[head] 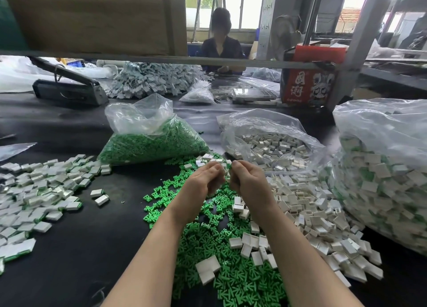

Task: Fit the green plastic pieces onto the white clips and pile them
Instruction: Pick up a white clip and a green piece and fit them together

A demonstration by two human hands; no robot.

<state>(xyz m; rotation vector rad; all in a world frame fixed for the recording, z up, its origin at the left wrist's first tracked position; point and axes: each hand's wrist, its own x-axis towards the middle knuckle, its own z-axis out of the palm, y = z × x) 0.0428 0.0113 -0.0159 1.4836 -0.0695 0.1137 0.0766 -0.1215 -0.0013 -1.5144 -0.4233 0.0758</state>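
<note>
— How many hands are seen, and what is held?

— Two bare hands are seen, raised together over the black table top (69, 249). The left hand (203, 179) and the right hand (248, 179) are both curled, fingertips almost touching; a small white plastic clip with a green plastic piece (227, 167) is pinched between them. Whether the piece is fully seated cannot be told.

— And the loose stock?

— One spread of loose green plastic pieces (231, 272) is laid under the forearms, too many to be counted. One heap of plain white clips (312, 214) is found just to its right. One pile of fitted white-and-green clips (34, 191) is kept well apart at the left.

— Bags?

— Three clear plastic bags are counted nearby: one of green pieces (150, 142), one of white clips (270, 142), one large bag of fitted clips (388, 172) at the right edge.

— What stands beyond?

— A grey shelf rail (161, 59) is crossed over the view, partly hiding a seated person (220, 48). A red printed carton (309, 85) is placed behind the bags.
</note>
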